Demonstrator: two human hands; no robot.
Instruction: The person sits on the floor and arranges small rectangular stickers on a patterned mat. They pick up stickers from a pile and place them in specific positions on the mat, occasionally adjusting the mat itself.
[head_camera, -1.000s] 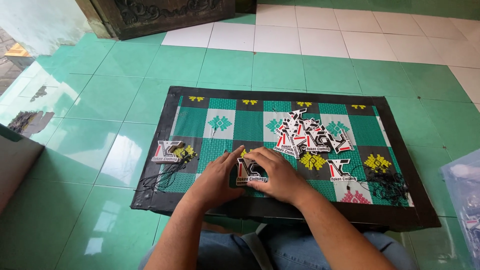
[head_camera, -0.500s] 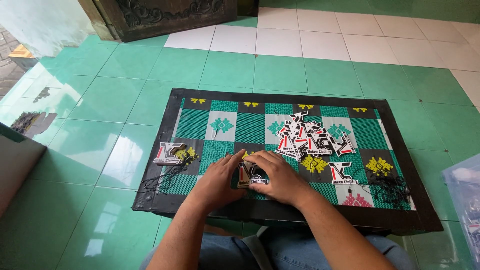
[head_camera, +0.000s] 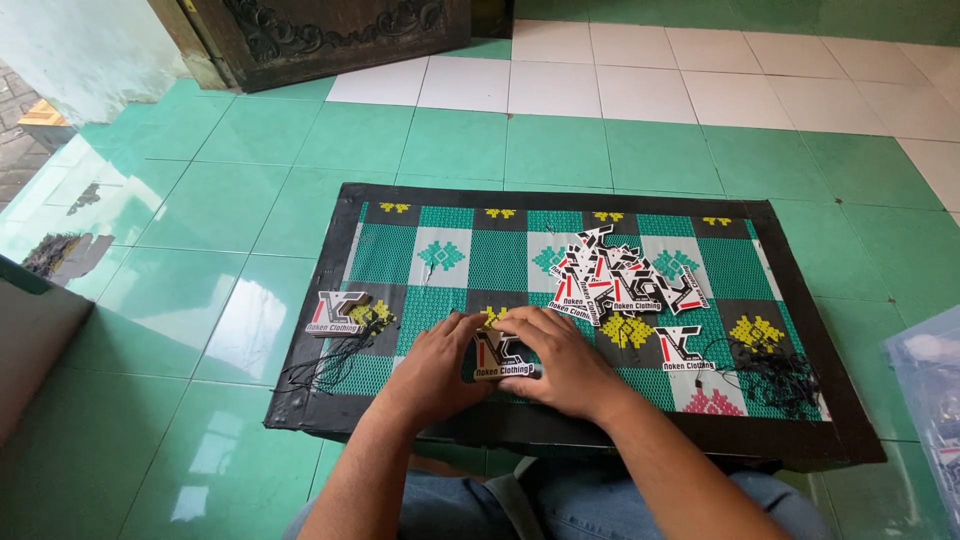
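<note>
Green tiled floor (head_camera: 150, 250). On it, a low board (head_camera: 560, 300) with green checked patterned top, black border. Pile of black-white-red tags (head_camera: 615, 280) mid-board; single tag (head_camera: 335, 313) at left edge; black strings (head_camera: 775, 380) at right. Left hand (head_camera: 435, 365) and right hand (head_camera: 560, 355), fingers pressed together, pinch one tag (head_camera: 500, 357) at near edge.

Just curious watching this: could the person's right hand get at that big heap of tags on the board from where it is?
Probably yes. The right hand lies just below the heap of tags on the patterned board, and nothing stands between them.
</note>
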